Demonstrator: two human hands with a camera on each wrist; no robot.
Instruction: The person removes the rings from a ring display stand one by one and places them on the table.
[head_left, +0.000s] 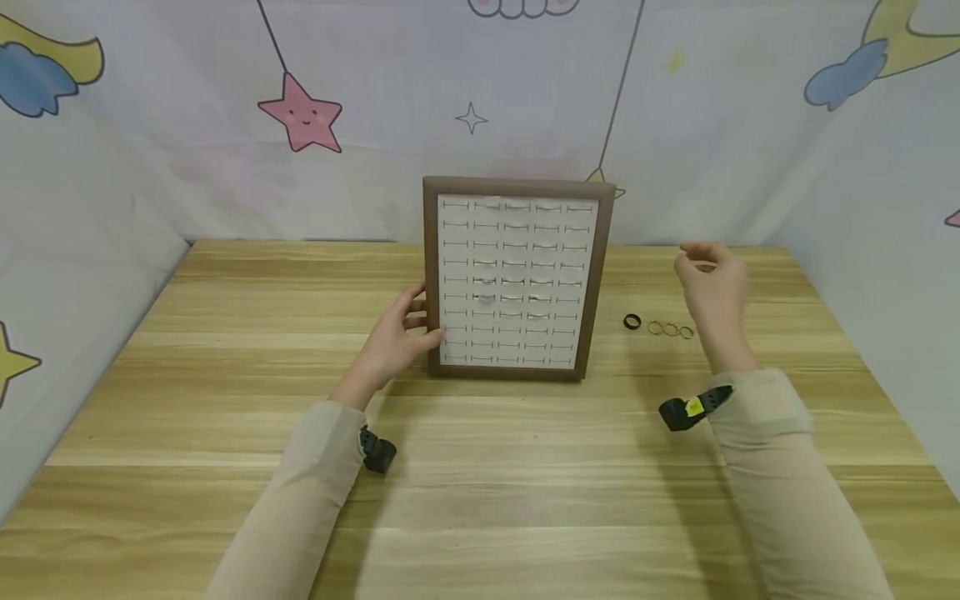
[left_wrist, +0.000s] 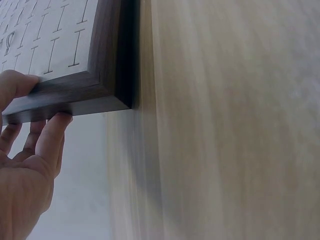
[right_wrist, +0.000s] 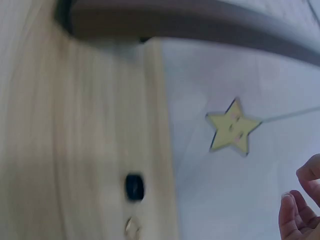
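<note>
A ring display board (head_left: 517, 333) with a brown frame and a white slotted face stands upright on the table. Several rings sit in its slots, mostly in the middle rows. My left hand (head_left: 390, 337) grips the board's left edge, thumb (left_wrist: 20, 85) at the front and fingers (left_wrist: 52, 135) at the side and back. Right of the board, a black ring (head_left: 632, 321) and three gold rings (head_left: 671, 329) lie in a row. Above and beyond them my right hand (head_left: 714, 292) is raised with fingers loosely bent. Nothing shows between its thumb and fingertips (right_wrist: 287, 210), which are apart.
The wood-grain table (head_left: 480, 500) ends at a pale cloth backdrop (head_left: 375, 192) printed with stars and clouds, close behind the board. Cloth also closes off both sides. Each wrist wears a small black camera (head_left: 378, 454).
</note>
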